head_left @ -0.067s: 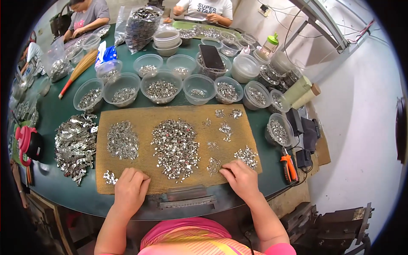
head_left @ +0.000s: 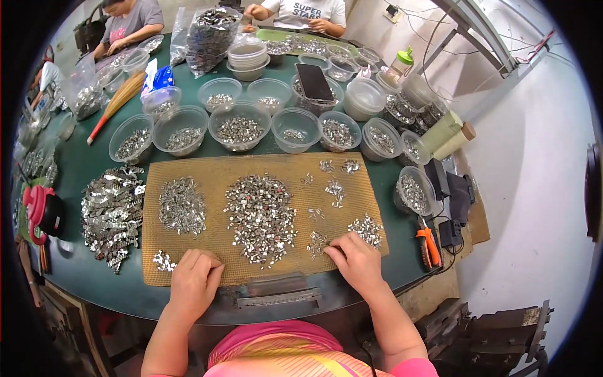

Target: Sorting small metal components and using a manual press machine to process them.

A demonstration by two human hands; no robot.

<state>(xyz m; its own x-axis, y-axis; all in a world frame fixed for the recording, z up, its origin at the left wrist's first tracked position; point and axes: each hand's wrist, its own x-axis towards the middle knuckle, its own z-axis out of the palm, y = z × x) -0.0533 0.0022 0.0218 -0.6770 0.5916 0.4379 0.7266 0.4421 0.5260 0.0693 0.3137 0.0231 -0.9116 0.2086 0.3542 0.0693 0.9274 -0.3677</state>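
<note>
My left hand rests on the front edge of the ribbed tan mat, its fingers curled together; whatever they hold is hidden. Beside it lies a little cluster of shiny metal pieces. Thumb and forefinger of my right hand come together at the edge of a small pile of metal bits; anything between them is too small to make out. Just beyond that hand is another pile of metal pieces. Mid-mat sits a large heap of small metal parts, with a heap of thinner ones to its left.
Left of the mat lies a pile of metal strips. Plastic bowls of parts line the far side; a phone rests on one. Orange-handled pliers are at the right edge, a pink-lidded pot far left. Two people work across the table.
Both hands stay almost where they were. The view has shifted very slightly. Across the table, one person's hand has moved a little.
</note>
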